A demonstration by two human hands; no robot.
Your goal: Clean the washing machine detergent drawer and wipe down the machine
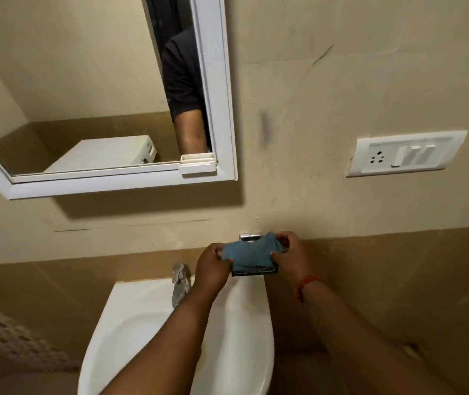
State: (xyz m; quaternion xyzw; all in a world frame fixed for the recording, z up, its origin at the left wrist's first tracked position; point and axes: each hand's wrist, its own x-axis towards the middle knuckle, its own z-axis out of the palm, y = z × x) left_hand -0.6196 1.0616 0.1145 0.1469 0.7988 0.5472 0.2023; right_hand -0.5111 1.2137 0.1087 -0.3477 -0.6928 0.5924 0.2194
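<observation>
Over the white sink (142, 323), left hand (211, 266) and right hand (291, 259) each pinch the blue cloth (249, 253), stretched between them

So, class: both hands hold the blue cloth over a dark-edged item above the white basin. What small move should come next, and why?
Probably rub the blue cloth along the dark-edged item: the left hand and the right hand pinch the cloth's ends over it, above the white basin.

Red thread bracelet (307, 285), right wrist
</observation>
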